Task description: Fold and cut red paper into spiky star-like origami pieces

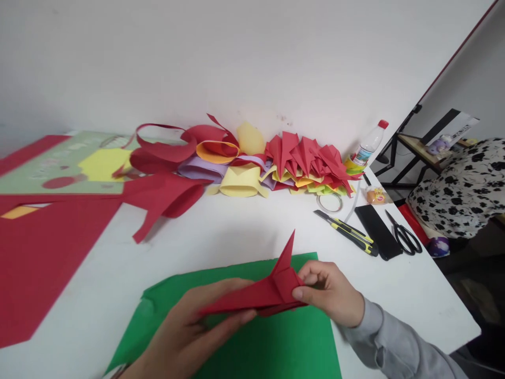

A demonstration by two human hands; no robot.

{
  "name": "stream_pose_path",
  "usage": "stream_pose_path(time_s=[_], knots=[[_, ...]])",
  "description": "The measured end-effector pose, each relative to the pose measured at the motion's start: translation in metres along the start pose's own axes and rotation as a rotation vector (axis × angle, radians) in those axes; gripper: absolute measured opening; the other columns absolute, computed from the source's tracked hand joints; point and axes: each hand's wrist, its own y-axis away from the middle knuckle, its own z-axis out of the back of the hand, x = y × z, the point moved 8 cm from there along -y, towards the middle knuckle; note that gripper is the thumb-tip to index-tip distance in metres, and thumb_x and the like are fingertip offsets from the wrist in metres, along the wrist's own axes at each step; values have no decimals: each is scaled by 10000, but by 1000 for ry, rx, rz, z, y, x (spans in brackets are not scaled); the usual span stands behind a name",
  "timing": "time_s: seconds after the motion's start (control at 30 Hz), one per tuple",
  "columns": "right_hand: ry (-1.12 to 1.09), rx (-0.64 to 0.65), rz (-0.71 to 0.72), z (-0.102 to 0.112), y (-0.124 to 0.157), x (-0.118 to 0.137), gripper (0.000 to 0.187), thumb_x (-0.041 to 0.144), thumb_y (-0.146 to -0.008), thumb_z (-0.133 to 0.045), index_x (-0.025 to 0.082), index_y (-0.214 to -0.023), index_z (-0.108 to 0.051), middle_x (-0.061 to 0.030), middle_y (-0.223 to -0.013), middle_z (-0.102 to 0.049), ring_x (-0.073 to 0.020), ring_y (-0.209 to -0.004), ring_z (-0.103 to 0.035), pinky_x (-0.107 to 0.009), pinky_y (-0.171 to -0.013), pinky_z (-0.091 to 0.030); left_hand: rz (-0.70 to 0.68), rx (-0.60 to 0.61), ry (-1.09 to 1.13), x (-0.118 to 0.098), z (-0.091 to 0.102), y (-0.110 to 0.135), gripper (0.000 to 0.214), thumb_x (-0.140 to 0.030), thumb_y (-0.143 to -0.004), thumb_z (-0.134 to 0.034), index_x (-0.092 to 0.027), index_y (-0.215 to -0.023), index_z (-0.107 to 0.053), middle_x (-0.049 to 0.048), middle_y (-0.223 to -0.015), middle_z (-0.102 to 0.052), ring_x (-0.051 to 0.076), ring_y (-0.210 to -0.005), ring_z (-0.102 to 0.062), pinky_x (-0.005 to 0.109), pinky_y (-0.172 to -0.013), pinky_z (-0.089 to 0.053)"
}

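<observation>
A folded red paper figure (pixel 252 297) with one pointed flap standing up is held between my two hands, above a green sheet (pixel 284 347). My left hand (pixel 193 321) grips its long tapered end from the left, thumb below and fingers behind. On the other side, my right hand (pixel 333 289) pinches the folded right end between thumb and forefinger. The underside of the figure is mostly hidden. The green sheet lies flat on the table, with its upper left corner creased.
Behind lie folded red paper pieces (pixel 303 152), a pale yellow paper piece (pixel 240 181) and a red paper shape (pixel 165 195). At right are a utility knife (pixel 349 231), black case (pixel 379 231), scissors (pixel 404 234), tape roll (pixel 330 202) and bottle (pixel 369 147). A person in patterned cloth (pixel 460 184) is beyond.
</observation>
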Motion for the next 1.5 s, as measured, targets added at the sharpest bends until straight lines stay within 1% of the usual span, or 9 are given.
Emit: stream_pose_path(time_s=[0.1,0.23,0.53,0.73,0.83,0.97,1.1,1.27,1.5], knots=[[-77,76,-27,-7,-2,-5,438,520,-664,-794,174,-718,-531,81,-555,-540,-47,-467,-427,-197,-472,-316,81,98,158,-4,-14,-5,187,-437,-745,-659,-319,-782,-799,-7,-700,-780,228,-644,-712,278,-613,-579],[-135,169,-96,-9,-5,-12,453,488,-602,-841,161,-714,-549,76,-576,-565,-44,-495,-466,-192,-501,-347,226,127,341,0,-22,-9,205,-442,-726,-681,-283,-785,-796,16,-733,-782,248,-714,-715,286,-622,-576],[-59,60,-158,1,-12,-33,492,482,-509,-879,162,-632,-527,70,-519,-568,-52,-442,-468,-201,-457,-332,402,251,496,16,-51,0,243,-420,-617,-779,-245,-785,-778,42,-759,-789,287,-774,-728,339,-675,-592],[-80,-4,-95,5,-14,-26,467,460,-507,-890,166,-691,-578,94,-516,-536,-45,-435,-440,-195,-451,-321,492,241,548,21,-57,5,253,-431,-622,-785,-235,-781,-785,45,-772,-791,279,-760,-722,354,-699,-586],[-200,3,-83,6,-14,-21,463,539,-605,-826,152,-801,-664,49,-566,-603,-63,-461,-503,-192,-460,-355,489,238,600,20,-56,7,240,-426,-643,-780,-237,-791,-788,38,-771,-790,269,-751,-721,358,-725,-583],[-422,116,-103,0,-13,-16,636,724,-708,-630,131,-921,-709,-55,-685,-706,-147,-561,-654,-227,-497,-461,451,132,606,23,-47,4,248,-441,-662,-769,-228,-788,-786,39,-772,-789,267,-779,-717,333,-705,-580],[-496,220,-56,-8,-12,-11,643,642,-638,-756,124,-1012,-688,-89,-777,-738,-201,-660,-713,-271,-565,-533,435,11,535,28,-37,2,265,-461,-664,-759,-200,-715,-766,52,-788,-790,267,-748,-715,338,-691,-579],[-352,37,54,-8,-15,-17,447,418,-620,-862,124,-911,-694,-72,-703,-729,-176,-536,-680,-245,-454,-512,444,-98,485,29,-31,5,305,-488,-603,-781,-197,-694,-760,47,-746,-785,284,-753,-721,355,-699,-591],[-147,-161,134,-3,-15,-9,344,467,-720,-773,125,-737,-740,-41,-543,-675,-138,-446,-620,-224,-428,-509,508,-38,663,31,-47,9,283,-428,-577,-828,-220,-759,-768,30,-768,-789,283,-799,-728,359,-721,-597]])
